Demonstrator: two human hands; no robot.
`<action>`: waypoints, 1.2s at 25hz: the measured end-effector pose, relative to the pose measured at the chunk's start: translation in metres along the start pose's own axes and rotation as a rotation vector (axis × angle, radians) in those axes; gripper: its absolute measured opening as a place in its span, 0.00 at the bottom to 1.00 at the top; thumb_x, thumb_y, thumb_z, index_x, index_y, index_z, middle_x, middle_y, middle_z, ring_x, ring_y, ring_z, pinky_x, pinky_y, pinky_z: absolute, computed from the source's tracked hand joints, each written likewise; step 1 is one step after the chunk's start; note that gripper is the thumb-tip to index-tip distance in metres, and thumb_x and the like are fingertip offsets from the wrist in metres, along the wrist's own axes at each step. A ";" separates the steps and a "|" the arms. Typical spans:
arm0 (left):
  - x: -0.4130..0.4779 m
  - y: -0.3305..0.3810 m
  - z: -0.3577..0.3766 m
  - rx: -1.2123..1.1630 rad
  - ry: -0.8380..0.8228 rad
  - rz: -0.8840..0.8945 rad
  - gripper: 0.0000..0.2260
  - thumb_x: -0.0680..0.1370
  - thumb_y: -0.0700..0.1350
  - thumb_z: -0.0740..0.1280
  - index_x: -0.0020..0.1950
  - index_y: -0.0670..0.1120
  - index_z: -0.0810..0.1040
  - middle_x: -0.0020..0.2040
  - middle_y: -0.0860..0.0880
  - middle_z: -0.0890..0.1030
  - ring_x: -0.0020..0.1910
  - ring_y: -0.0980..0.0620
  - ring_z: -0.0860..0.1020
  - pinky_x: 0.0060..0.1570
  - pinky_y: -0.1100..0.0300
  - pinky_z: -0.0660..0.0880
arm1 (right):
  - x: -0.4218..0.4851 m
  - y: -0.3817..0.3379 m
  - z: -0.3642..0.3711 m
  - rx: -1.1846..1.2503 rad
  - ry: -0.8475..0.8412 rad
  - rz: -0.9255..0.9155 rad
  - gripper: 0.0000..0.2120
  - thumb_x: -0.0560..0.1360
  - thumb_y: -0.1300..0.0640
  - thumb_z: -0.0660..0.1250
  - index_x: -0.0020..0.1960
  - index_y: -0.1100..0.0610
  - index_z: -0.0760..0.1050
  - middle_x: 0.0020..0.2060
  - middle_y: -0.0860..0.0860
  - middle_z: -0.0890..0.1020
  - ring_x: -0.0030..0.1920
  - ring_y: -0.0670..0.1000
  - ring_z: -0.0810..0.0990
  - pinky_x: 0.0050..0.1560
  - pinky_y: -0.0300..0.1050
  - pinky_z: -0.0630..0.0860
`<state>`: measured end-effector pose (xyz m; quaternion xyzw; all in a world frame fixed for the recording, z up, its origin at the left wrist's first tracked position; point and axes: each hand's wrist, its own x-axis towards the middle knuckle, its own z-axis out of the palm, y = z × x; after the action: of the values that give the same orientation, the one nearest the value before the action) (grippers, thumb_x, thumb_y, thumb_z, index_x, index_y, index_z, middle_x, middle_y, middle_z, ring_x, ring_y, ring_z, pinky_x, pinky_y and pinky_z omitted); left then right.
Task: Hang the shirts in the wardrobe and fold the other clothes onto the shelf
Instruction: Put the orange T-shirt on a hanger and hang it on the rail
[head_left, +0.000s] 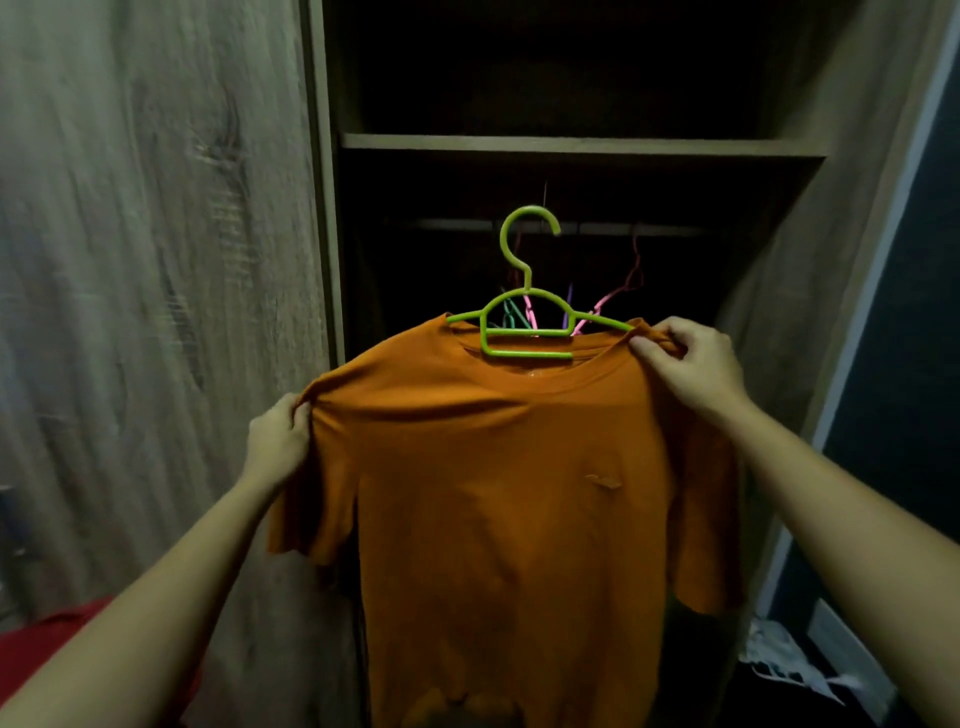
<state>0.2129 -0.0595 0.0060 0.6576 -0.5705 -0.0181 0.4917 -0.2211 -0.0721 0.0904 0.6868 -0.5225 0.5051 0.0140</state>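
Observation:
An orange T-shirt (498, 483) hangs in front of me on a green plastic hanger (524, 322), whose hook stands free just in front of the wardrobe rail (597, 228). My left hand (278, 441) grips the shirt's left shoulder, lower down. Up by the neckline, my right hand (691, 358) pinches the right shoulder at the hanger's arm. The shirt's hem runs out of the bottom of the view.
The open wardrobe is dark, with a wooden shelf (571, 145) above the rail. Several pink, green and purple empty hangers (587, 306) hang behind the shirt. A closed wardrobe door (156, 260) is at left. Red cloth (47, 639) lies bottom left, white cloth (784, 660) bottom right.

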 end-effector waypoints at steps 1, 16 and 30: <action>-0.002 0.003 0.001 -0.012 -0.017 -0.010 0.12 0.82 0.43 0.56 0.57 0.40 0.77 0.49 0.42 0.78 0.51 0.42 0.76 0.47 0.57 0.66 | -0.001 0.002 0.000 0.010 0.000 0.015 0.07 0.73 0.44 0.67 0.43 0.47 0.76 0.39 0.47 0.79 0.46 0.52 0.78 0.49 0.54 0.75; 0.008 0.071 -0.012 -0.150 -0.301 0.399 0.26 0.72 0.59 0.62 0.68 0.53 0.68 0.61 0.56 0.71 0.60 0.57 0.70 0.59 0.59 0.67 | -0.003 0.015 0.001 0.161 -0.124 0.025 0.13 0.66 0.34 0.64 0.41 0.41 0.77 0.41 0.46 0.81 0.45 0.51 0.79 0.50 0.58 0.78; 0.015 0.057 -0.010 -0.325 -0.424 0.335 0.14 0.71 0.60 0.67 0.55 0.60 0.74 0.53 0.58 0.76 0.50 0.59 0.77 0.45 0.65 0.74 | -0.010 0.006 0.009 0.080 -0.157 -0.023 0.09 0.74 0.45 0.66 0.53 0.45 0.79 0.47 0.46 0.82 0.52 0.50 0.79 0.56 0.58 0.76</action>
<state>0.1823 -0.0571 0.0573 0.4488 -0.7503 -0.1645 0.4567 -0.2187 -0.0727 0.0760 0.7303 -0.4936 0.4697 -0.0486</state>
